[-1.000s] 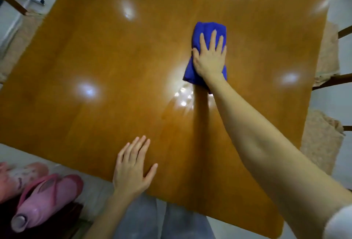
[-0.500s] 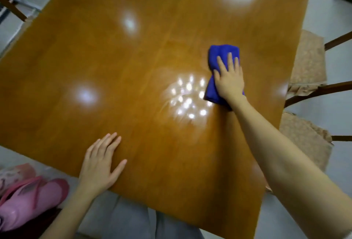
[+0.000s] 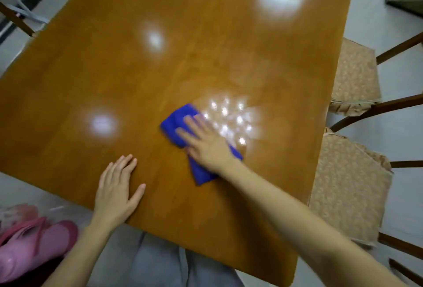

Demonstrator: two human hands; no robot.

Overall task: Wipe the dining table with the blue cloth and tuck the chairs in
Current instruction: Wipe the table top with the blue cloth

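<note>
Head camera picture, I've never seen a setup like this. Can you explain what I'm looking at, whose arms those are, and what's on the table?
There is no machine here. A person wears one wide-angle camera on the head, looking forward and down, so the two bare arms are their own. The shiny orange-brown wooden dining table fills most of the view, and the white patches on it are reflected lights. The right hand lies flat, fingers straight, on a folded blue cloth and presses it to the tabletop. The blur there suggests wiping. The left hand rests flat near the close edge and holds nothing. Along the right side stand a farther chair and a nearer chair, both wooden with beige cushioned seats showing beyond the table edge. Pink slippers show at lower left.
</note>
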